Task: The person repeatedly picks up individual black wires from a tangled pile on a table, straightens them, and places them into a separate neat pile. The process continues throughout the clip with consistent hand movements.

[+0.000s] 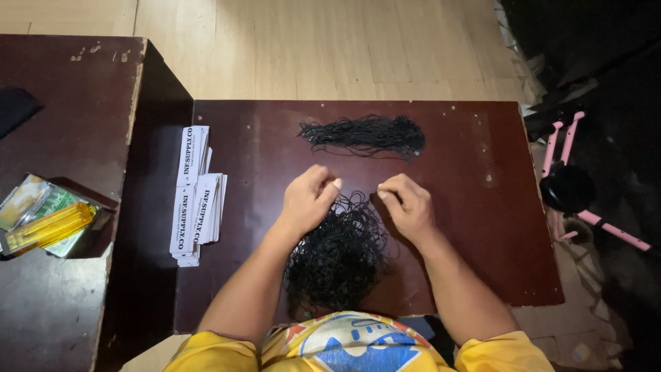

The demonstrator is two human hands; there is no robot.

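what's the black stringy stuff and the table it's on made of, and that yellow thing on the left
Tangled pile under both hands and the straightened bundle: thin black cord or thread, matte, probably textile; fine limp strands. Table: dark reddish-brown board, likely laminated wood; slight sheen, chipped spots. Yellow thing: translucent glossy plastic, it seems.

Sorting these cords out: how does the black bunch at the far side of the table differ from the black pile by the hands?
The far bunch lies straightened in a flat row; the near pile is a loose, curly tangle. The far bunch is smaller and lies untouched; the near pile is bigger, with the left hand and right hand at its top edge. Both are thin black cords on the dark table.
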